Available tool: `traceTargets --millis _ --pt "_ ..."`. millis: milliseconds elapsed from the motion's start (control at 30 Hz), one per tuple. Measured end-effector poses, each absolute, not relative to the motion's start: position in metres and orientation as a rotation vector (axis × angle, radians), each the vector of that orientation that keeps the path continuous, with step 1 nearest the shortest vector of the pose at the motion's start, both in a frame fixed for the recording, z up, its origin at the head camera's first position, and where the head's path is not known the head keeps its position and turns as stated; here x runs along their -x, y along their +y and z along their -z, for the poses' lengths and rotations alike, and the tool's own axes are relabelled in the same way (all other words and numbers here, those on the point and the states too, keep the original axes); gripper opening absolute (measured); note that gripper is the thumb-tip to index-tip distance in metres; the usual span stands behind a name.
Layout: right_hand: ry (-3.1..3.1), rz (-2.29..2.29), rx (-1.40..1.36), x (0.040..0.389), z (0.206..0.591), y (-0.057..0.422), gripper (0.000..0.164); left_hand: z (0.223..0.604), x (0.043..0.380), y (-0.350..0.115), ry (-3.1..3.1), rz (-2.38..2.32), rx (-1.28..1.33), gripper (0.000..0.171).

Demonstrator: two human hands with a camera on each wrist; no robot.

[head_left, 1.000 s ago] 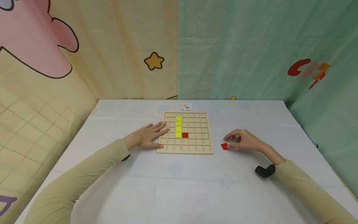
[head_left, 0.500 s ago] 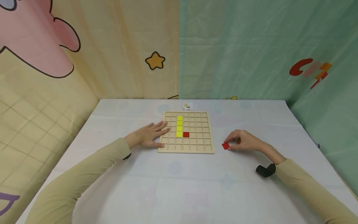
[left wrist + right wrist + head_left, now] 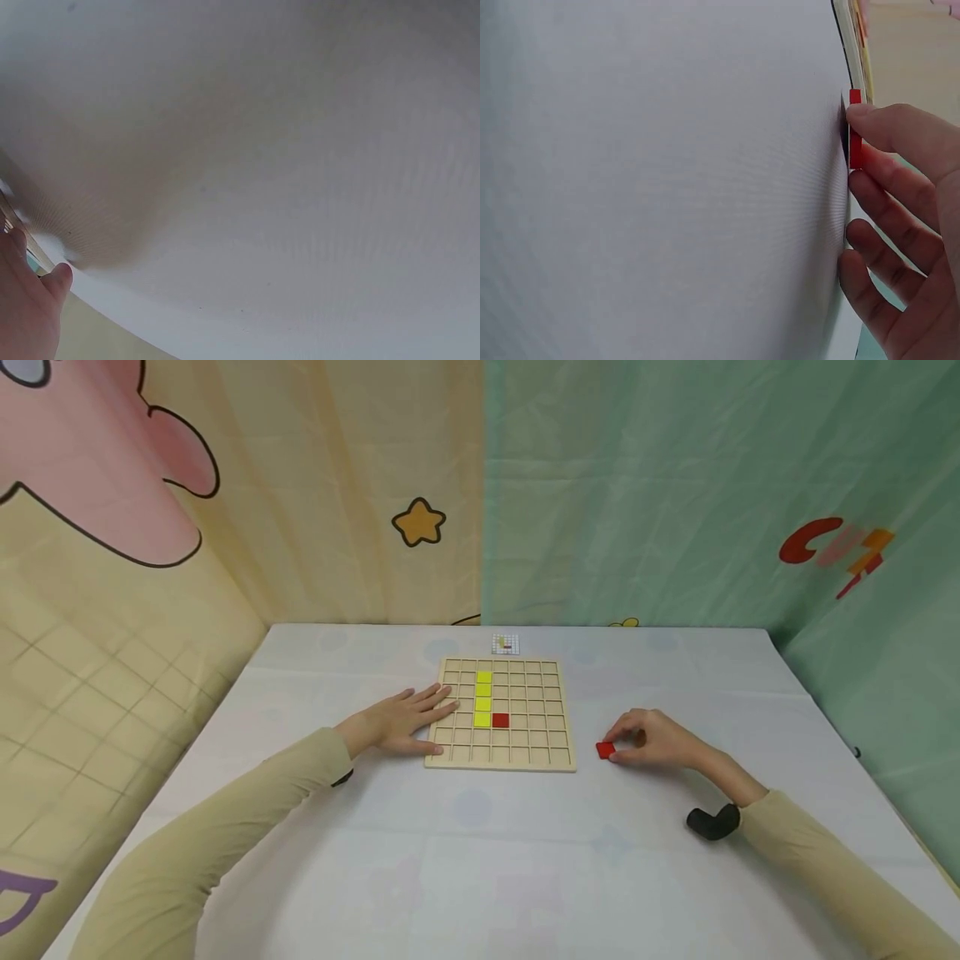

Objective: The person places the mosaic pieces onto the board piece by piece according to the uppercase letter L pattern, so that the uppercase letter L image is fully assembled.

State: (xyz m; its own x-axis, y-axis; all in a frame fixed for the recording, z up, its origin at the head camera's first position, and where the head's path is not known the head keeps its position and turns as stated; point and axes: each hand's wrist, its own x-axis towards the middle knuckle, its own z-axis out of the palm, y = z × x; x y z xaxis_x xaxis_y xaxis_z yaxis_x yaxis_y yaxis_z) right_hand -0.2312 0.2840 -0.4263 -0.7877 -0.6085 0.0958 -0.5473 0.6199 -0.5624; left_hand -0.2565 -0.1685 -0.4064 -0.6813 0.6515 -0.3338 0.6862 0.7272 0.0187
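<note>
A wooden grid board [image 3: 528,758] lies on the table, its left edge under the spread fingers of my left hand [image 3: 397,722]. Yellow square tiles [image 3: 483,697] form a column in the board, and one red tile [image 3: 500,720] sits in the cell right of the lowest. To the right of the board, my right hand [image 3: 651,739] pinches a loose red square tile [image 3: 604,750] between thumb and fingers. In the right wrist view that red tile [image 3: 856,157] is seen edge-on, close to the tablecloth. Only part of the left hand [image 3: 30,300] shows in the left wrist view.
A small printed card with a grid pattern [image 3: 506,644] lies behind the board. The table wears a pale cloth [image 3: 465,860]. Printed curtains [image 3: 360,460] hang along the back and sides.
My right thumb and fingers have closed on the loose red tile, which has turned a little. The left hand stays in place on the board. The head view has shifted slightly.
</note>
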Motion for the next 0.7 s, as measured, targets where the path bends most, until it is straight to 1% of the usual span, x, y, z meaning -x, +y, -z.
traceTargets --millis 200,433,700 --pt "2.843 0.829 0.940 0.228 0.423 0.276 0.018 0.407 0.256 -0.168 2.611 0.151 -1.046 0.083" --pt "2.974 0.781 0.896 0.232 0.420 0.259 0.019 0.407 0.256 -0.169 2.618 0.130 -1.048 0.082" --pt "2.987 0.913 0.844 0.239 0.415 0.235 0.020 0.408 0.255 -0.169 2.627 0.162 -1.018 0.082"
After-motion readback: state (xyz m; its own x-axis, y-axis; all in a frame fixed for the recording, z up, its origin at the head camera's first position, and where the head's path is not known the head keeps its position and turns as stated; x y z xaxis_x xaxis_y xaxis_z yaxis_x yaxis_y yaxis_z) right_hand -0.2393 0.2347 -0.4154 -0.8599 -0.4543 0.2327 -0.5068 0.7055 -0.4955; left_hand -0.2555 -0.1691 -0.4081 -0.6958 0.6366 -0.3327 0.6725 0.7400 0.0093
